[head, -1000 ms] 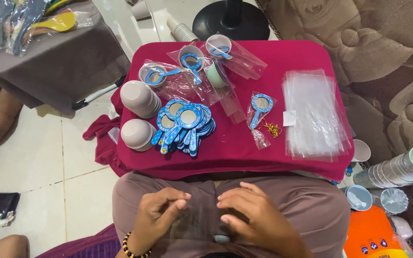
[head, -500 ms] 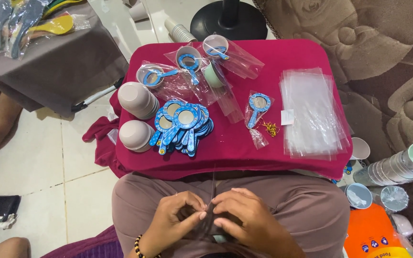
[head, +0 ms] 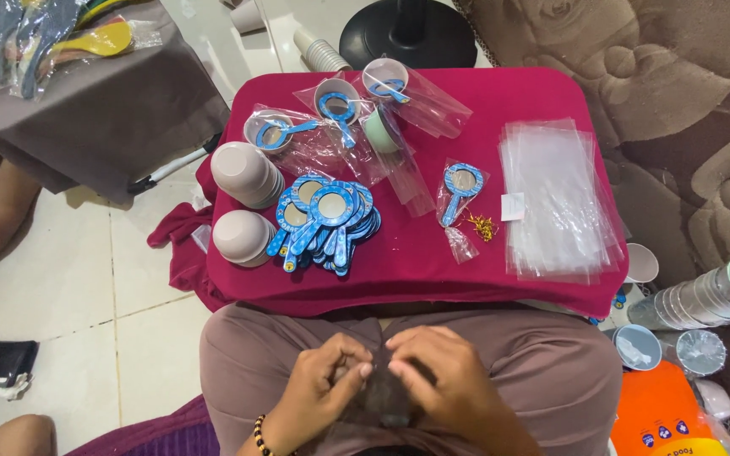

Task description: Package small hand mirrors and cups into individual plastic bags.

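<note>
Magenta-clothed table (head: 416, 270) on white tiles (head: 69, 279)

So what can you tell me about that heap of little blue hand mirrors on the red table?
The heap of hand mirrors lies on the near left part of the red cloth-covered table. Each has a round, shiny face in a patterned blue frame with a short blue handle, seemingly plastic. They lie flat and overlapping, fanned, handles pointing toward the person. Two stacks of pale cups sit beside them. Neither hand touches them.
</note>
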